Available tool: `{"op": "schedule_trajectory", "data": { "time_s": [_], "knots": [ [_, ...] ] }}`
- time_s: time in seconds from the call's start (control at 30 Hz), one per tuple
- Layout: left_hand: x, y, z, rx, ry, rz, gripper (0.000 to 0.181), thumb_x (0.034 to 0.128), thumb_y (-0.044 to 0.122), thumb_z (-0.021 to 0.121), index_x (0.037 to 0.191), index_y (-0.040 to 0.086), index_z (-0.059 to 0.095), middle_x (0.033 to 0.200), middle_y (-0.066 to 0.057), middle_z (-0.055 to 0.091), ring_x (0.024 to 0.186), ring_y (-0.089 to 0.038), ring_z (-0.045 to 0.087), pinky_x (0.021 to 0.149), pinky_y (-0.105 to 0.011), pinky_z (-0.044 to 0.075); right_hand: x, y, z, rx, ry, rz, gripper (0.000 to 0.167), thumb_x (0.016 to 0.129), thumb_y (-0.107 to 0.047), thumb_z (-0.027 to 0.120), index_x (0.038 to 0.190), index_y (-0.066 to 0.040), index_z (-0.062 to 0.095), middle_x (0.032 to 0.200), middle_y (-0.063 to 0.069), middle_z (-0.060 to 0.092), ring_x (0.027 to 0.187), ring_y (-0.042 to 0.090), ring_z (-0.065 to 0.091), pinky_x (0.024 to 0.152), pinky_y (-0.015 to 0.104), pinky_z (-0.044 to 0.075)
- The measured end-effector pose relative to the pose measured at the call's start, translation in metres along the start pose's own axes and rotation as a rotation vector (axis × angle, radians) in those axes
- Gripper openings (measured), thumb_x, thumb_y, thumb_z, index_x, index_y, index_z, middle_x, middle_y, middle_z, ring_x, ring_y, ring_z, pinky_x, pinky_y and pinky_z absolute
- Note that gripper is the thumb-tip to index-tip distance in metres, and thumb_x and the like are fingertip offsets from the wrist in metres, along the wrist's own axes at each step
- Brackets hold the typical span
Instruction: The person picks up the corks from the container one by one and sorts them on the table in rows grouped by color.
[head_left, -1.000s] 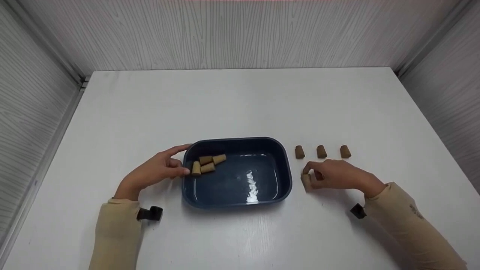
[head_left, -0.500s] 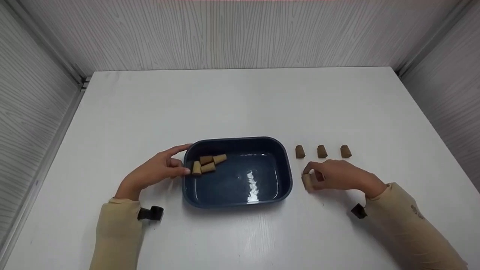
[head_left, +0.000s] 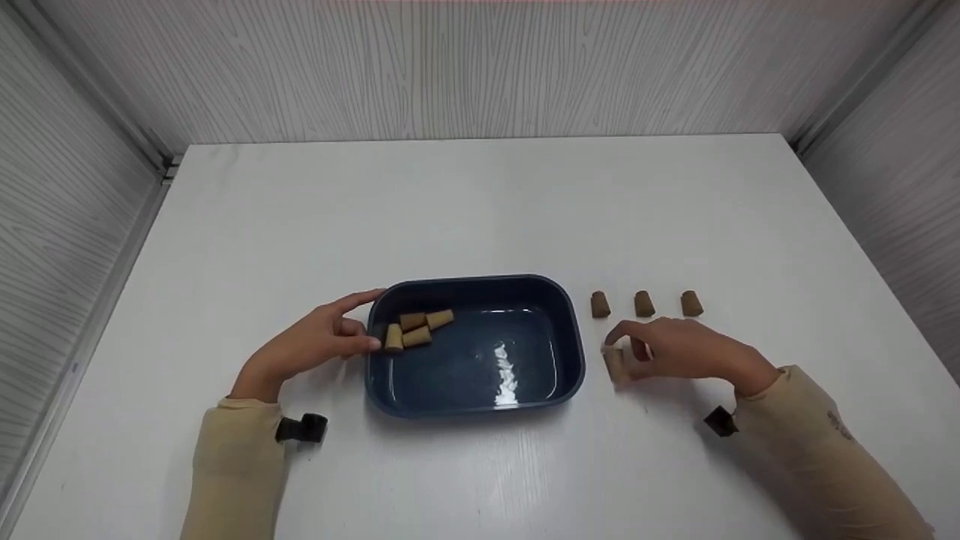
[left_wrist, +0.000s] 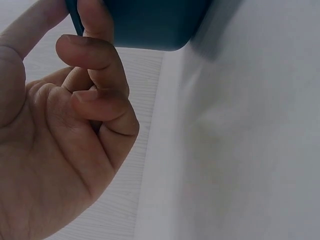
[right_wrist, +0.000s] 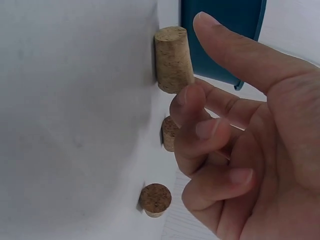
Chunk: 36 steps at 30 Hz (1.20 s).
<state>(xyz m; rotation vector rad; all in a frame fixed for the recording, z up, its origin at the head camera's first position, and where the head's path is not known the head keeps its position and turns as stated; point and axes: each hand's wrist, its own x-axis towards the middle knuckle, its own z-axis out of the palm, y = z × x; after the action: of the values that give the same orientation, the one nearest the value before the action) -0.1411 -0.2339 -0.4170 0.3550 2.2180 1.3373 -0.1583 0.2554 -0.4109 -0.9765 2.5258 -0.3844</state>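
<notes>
A dark blue tray (head_left: 465,412) stands in the middle of the white table, with several tapered corks (head_left: 416,335) lying at its left end. My left hand (head_left: 300,341) touches the tray's left side, index finger straight at the back corner and thumb at the rim; its other fingers are curled against nothing. Right of the tray, my right hand (head_left: 679,351) has its index finger curled round the far end of a pale cork (right_wrist: 172,60) lying on its side. In the right wrist view the thumb tip is close to the near end.
Three darker corks stand in a row beyond my right hand: a left one (head_left: 600,304), a middle one (head_left: 644,304) and a right one (head_left: 691,303). White wood-grain panels (head_left: 480,71) close off the back and both sides of the table.
The pale cork under my right hand has shifted slightly towards me, and the right fingertips have spread a little. The left hand and tray are practically unmoved.
</notes>
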Motion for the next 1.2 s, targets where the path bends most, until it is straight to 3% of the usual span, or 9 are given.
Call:
{"op": "schedule_trajectory", "data": {
  "time_s": [0.23, 0.4, 0.47, 0.8, 1.03, 1.2],
  "knots": [
    [0.000, 0.000, 0.000, -0.013, -0.003, 0.016, 0.074, 0.0912, 0.027, 0.067, 0.153, 0.018, 0.027, 0.069, 0.004, 0.049, 0.064, -0.008, 0.040, 0.063, -0.026, 0.034, -0.005, -0.003, -0.012, 0.019, 0.031, 0.034, 0.046, 0.084, -0.030, 0.074, 0.125, -0.017, 0.058, 0.081, -0.010, 0.059, 0.066, 0.002, 0.049, 0.062, 0.022, 0.042],
    [0.000, 0.000, 0.000, -0.018, -0.007, 0.021, 0.074, 0.0915, 0.026, 0.067, 0.152, 0.017, 0.027, 0.067, 0.005, 0.046, 0.063, -0.008, 0.039, 0.062, -0.026, 0.033, -0.006, -0.008, -0.021, -0.003, 0.068, 0.030, 0.048, 0.084, -0.034, 0.074, 0.126, -0.017, 0.058, 0.079, -0.014, 0.056, 0.069, 0.002, 0.050, 0.075, 0.031, 0.032],
    [0.000, -0.001, 0.000, -0.017, -0.008, 0.020, 0.073, 0.0915, 0.026, 0.067, 0.152, 0.016, 0.027, 0.067, 0.005, 0.045, 0.063, -0.008, 0.039, 0.062, -0.026, 0.034, -0.007, -0.010, -0.024, -0.007, 0.079, 0.027, 0.048, 0.084, -0.035, 0.074, 0.126, -0.017, 0.058, 0.078, -0.015, 0.055, 0.069, 0.001, 0.050, 0.075, 0.032, 0.028],
    [0.000, 0.000, 0.001, -0.009, -0.001, 0.023, 0.072, 0.0916, 0.027, 0.067, 0.152, 0.018, 0.028, 0.071, 0.003, 0.051, 0.065, -0.009, 0.042, 0.064, -0.028, 0.035, -0.009, -0.022, -0.044, 0.025, 0.132, -0.023, 0.045, 0.087, -0.046, 0.068, 0.125, -0.026, 0.055, 0.079, -0.014, 0.053, 0.064, 0.003, 0.046, 0.061, 0.022, 0.040],
    [0.000, -0.002, 0.001, -0.016, -0.003, 0.020, 0.073, 0.0915, 0.025, 0.067, 0.152, 0.017, 0.028, 0.074, 0.000, 0.055, 0.066, -0.008, 0.042, 0.065, -0.028, 0.036, -0.003, -0.031, -0.051, 0.033, 0.153, -0.071, 0.039, 0.087, -0.041, 0.069, 0.123, -0.031, 0.055, 0.079, -0.014, 0.054, 0.067, 0.003, 0.046, 0.062, 0.022, 0.040],
    [-0.001, -0.002, 0.001, -0.031, 0.003, 0.016, 0.073, 0.0910, 0.025, 0.067, 0.152, 0.017, 0.028, 0.076, 0.000, 0.056, 0.066, -0.007, 0.041, 0.065, -0.027, 0.035, 0.004, -0.039, -0.058, 0.023, 0.158, -0.093, 0.041, 0.087, -0.038, 0.070, 0.123, -0.028, 0.055, 0.079, -0.012, 0.054, 0.066, 0.004, 0.047, 0.062, 0.022, 0.041]
  ]
}}
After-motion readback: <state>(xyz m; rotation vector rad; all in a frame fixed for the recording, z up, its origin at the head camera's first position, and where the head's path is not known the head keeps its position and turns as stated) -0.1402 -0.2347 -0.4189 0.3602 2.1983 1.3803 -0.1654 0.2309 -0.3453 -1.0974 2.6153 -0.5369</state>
